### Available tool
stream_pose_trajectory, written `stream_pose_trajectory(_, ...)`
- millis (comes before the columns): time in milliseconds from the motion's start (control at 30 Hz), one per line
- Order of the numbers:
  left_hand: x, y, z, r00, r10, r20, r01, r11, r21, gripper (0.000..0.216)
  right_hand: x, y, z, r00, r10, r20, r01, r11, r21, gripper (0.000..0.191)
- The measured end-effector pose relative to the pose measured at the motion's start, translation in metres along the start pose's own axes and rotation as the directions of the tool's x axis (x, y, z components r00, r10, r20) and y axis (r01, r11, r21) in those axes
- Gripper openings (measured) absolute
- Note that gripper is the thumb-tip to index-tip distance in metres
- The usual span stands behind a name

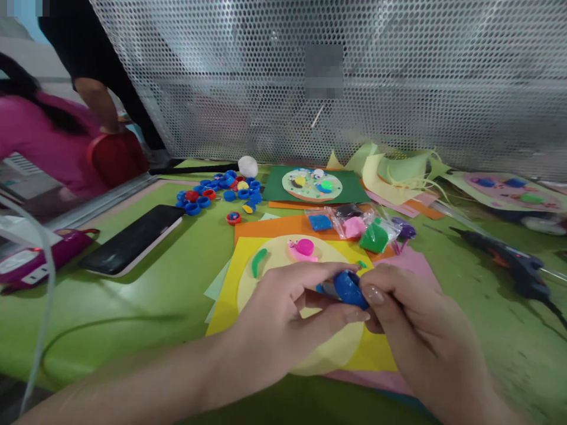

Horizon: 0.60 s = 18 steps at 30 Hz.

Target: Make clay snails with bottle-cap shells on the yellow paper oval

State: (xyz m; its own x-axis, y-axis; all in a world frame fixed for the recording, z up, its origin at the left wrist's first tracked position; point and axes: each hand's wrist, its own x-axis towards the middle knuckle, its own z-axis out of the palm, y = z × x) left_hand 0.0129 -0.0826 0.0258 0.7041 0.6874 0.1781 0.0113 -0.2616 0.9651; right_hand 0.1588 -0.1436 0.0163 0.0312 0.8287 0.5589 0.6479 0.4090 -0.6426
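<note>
My left hand grips a blue bottle cap between thumb and fingers, above a pale yellow paper disc. On the cap's right side, my right hand pinches its edge with closed thumb and index finger. More blue lies behind the cap between the left fingers, partly hidden. The disc rests on a yellow sheet. It carries a pink clay snail and a green clay strip. A small green bit shows just past my fingers.
Blue, red and yellow caps are heaped back left, near a black phone and a purple power strip. Bagged clay lies behind the disc. A glue gun is at right. A perforated metal panel stands behind.
</note>
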Motion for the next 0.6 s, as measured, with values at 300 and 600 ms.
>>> stream_pose_trajectory(300,-0.006,-0.002,-0.001,0.914,0.404,-0.037,-0.355,0.841,0.408,0.033,0.011,0.017,-0.008,0.888,0.435,-0.149,-0.320,0.818,0.478,0.025)
stream_pose_trajectory(600,0.001,-0.025,-0.013,0.787,0.614,0.067,-0.503,0.575,0.645,0.036,-0.008,0.010,0.002,0.866,0.448,0.221,-0.497,0.815,0.297,0.026)
